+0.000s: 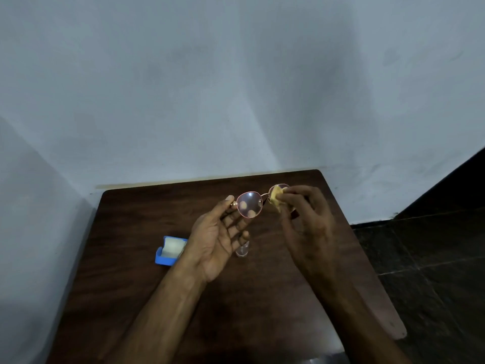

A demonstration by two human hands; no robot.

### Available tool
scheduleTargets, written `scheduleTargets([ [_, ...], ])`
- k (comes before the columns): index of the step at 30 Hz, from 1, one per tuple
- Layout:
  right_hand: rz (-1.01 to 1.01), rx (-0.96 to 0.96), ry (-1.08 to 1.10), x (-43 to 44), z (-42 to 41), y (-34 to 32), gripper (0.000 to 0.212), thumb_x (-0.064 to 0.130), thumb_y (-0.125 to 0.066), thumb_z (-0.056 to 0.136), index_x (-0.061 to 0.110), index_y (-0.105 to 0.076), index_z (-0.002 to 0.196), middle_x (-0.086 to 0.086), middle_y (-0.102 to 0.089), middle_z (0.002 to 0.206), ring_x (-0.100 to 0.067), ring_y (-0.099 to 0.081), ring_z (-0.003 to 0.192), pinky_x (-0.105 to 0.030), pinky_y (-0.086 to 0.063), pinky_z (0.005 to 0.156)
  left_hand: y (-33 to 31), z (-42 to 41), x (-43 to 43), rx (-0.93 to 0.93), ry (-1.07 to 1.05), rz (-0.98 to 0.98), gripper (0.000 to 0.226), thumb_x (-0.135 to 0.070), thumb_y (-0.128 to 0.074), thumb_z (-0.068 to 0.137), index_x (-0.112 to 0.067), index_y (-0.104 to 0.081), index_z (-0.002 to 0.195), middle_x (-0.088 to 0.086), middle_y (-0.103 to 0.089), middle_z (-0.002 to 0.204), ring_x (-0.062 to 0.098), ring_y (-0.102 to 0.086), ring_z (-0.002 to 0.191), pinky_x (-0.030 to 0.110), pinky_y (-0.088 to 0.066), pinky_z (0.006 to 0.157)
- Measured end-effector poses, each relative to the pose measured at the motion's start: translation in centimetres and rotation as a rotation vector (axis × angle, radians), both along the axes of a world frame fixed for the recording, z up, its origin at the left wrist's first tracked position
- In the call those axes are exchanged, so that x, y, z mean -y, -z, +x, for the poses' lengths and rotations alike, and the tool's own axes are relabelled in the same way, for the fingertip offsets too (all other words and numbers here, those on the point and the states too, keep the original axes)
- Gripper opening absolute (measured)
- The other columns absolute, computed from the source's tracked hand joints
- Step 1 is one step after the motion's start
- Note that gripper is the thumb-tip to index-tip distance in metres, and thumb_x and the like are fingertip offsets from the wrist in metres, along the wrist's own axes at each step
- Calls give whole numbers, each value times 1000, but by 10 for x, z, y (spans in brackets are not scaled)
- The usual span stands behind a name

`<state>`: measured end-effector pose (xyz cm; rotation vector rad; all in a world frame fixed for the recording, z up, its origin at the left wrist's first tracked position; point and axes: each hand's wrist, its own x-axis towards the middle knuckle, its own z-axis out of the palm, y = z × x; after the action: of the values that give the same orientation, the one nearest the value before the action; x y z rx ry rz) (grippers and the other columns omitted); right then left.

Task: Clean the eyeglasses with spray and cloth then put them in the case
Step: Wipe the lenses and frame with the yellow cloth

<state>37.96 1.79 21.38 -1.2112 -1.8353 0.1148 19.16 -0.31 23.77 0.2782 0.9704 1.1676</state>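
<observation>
A person holds pink-rimmed eyeglasses (249, 204) above a dark wooden tabletop (157, 211), the left hand (217, 240) pinching the frame's corner while the right hand's (307, 224) fingers press a yellow cloth (277, 198) around the other lens. Below, a blue case (168, 252) lies open, showing its white lining, near a clear spray bottle (242, 250).

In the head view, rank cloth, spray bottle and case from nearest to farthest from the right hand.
1. Cloth, pinched in the right hand.
2. Spray bottle, to its left.
3. Case, farthest left.
</observation>
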Motion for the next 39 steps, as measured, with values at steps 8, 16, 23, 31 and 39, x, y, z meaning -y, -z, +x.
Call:
scheduleTargets([
  [8,-1,12,-23,-10,-7,-6,25,10,-76,93,9,-74,118,-7,-63,125,-19,-62,111,-33,-59,83,2,4,-5,-16,3,-1,13,-30,-64,102,-20,-71,105,-1,-79,92,13,-74,86,32,-52,72],
  [16,-60,-100,51,-17,-3,-11,20,18,-77,94,14,-74,114,-1,-64,120,-14,-65,103,-23,-59,76,10,7,-7,0,26,-9,11,-32,-64,102,-23,-71,102,-4,-79,95,10,-73,80,31,-49,68],
  [23,-2,-135,-106,15,-35,-10,20,14,-68,97,6,-77,113,-8,-66,122,-19,-65,113,-27,-57,94,14,13,-10,-14,0,12,31,-41,-74,89,-16,-79,107,5,-75,93,17,-71,78,32,-56,74],
  [31,8,-56,-58,16,-32,-2,19,5,-72,95,6,-75,114,-8,-62,127,-20,-63,114,-39,-60,86,9,18,-7,-70,-60,42,29,-39,-71,94,-12,-79,102,6,-78,87,15,-73,71,28,-59,63],
  [39,-85,12,-147,-2,-25,-30,19,13,-73,94,16,-73,112,4,-68,132,-13,-68,114,-34,-60,87,1,13,-7,-147,-17,72,24,-32,-64,104,-12,-75,94,7,-76,85,16,-73,73,29,-57,66],
])
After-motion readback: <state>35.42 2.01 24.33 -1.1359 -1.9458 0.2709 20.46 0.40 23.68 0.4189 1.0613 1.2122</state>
